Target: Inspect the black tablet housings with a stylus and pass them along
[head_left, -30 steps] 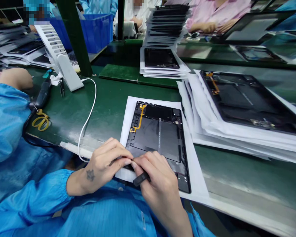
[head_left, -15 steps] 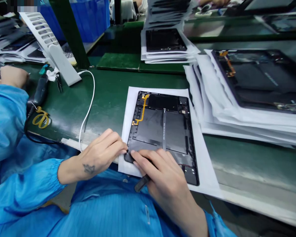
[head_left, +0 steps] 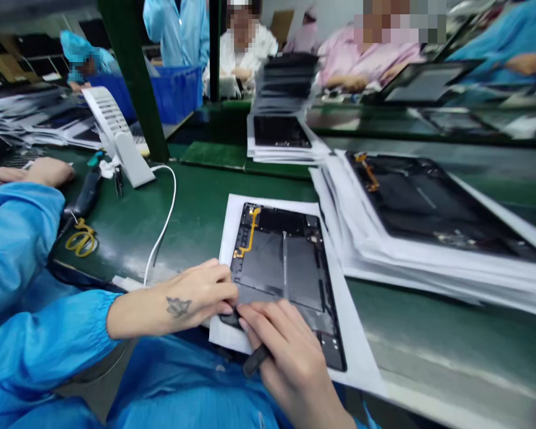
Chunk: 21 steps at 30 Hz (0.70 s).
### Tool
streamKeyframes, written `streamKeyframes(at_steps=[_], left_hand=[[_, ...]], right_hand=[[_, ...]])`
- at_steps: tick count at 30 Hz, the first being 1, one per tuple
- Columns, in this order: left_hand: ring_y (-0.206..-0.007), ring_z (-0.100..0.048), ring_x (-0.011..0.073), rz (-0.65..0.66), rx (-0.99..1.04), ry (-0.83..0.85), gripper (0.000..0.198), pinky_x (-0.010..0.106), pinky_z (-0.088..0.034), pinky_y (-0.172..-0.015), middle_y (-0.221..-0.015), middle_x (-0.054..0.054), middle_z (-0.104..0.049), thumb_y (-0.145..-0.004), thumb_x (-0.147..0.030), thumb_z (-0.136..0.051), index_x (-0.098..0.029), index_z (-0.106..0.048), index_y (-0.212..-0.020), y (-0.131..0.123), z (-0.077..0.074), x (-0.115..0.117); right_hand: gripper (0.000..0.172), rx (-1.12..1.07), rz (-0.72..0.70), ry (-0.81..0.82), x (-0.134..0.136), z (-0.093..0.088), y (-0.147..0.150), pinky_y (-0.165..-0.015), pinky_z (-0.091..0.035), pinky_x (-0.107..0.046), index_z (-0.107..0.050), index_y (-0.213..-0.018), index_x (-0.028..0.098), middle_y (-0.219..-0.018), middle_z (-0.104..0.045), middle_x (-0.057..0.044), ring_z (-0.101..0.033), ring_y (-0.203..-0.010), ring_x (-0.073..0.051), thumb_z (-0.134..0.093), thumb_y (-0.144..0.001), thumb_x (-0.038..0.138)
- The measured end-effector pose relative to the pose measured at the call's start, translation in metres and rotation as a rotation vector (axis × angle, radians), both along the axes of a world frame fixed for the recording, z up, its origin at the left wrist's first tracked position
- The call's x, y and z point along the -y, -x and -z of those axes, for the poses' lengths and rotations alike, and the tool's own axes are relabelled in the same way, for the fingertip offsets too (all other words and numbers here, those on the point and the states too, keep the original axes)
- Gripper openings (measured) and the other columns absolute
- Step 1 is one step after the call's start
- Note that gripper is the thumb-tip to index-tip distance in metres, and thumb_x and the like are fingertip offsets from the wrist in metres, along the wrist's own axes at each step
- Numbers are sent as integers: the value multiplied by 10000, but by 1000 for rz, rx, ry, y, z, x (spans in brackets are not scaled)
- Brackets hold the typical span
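Note:
An opened tablet housing (head_left: 264, 275) lies face up on a white sheet (head_left: 357, 351) at the bench edge. Its inside is black, with an orange flex cable (head_left: 252, 233) at the upper left and a grey ribbon down the middle. My left hand (head_left: 201, 295) is closed in a pinch over the housing's near left corner; what its fingertips hold is hidden. Beside it, my right hand (head_left: 290, 345) grips a dark flat-ended tool (head_left: 255, 360), whose tip is covered by the fingers. Both hands' fingertips almost meet.
Right of the housing stands a stack of sheets (head_left: 348, 238) topped by another tablet housing (head_left: 433, 202). A white fan-like stand (head_left: 122, 143) with its white cable (head_left: 172, 208), a dark corded tool (head_left: 89, 190) and a yellow band (head_left: 81, 239) are left. A co-worker's hand (head_left: 51, 171) rests nearby.
The camera has tilted up, so the bench sits lower and people behind it show. My hands stay at the same corner, the left fingers now closer to the right fingertips.

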<state>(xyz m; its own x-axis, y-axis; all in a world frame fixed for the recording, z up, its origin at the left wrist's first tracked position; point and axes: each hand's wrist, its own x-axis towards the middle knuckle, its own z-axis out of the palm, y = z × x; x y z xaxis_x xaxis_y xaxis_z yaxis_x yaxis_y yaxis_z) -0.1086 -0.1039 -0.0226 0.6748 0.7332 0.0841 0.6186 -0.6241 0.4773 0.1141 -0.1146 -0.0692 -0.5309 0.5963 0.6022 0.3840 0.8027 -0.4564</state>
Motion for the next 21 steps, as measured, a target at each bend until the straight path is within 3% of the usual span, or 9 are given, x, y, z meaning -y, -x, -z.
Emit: streamKeyframes(at_steps=[4, 7, 14, 21], left_hand=[[-849, -481, 179, 77, -116, -31, 163, 275, -405, -748, -914, 30, -533, -1031, -163, -475, -186, -472, -870, -6, -8, -7], [-847, -479, 189, 38, -89, -104, 152, 292, -397, -770, -929, 41, -545, -1044, -158, -416, -188, -463, -902, -9, -5, -4], [-811, -538, 138, -301, 131, 231, 254, 233, -379, -733, -814, -23, -564, -1061, -331, -435, -196, -530, -868, -15, -15, 12], [-579, -543, 92, -330, 251, 433, 246, 193, -368, -587, -618, -62, -567, -1017, -319, -531, -183, -582, -819, -12, -16, 10]], right_hand=[[245, -25, 3, -42, -4, 6, -1, -688, -475, -329, -630, -1103, 185, -938, -682, -73, -584, -786, -189, -501, -963, 32], [220, -36, 10, -48, -8, 12, -2, -753, -499, -335, -629, -1137, 183, -964, -685, -82, -606, -831, -193, -499, -990, 84], [135, 20, 60, -227, -14, 19, 5, -651, -389, -318, -625, -971, 192, -803, -639, -43, -533, -719, -182, -512, -987, 119], [234, 25, 111, -166, -2, 6, 16, -637, -307, -333, -588, -839, 186, -723, -561, -28, -433, -698, -185, -450, -945, 29]])
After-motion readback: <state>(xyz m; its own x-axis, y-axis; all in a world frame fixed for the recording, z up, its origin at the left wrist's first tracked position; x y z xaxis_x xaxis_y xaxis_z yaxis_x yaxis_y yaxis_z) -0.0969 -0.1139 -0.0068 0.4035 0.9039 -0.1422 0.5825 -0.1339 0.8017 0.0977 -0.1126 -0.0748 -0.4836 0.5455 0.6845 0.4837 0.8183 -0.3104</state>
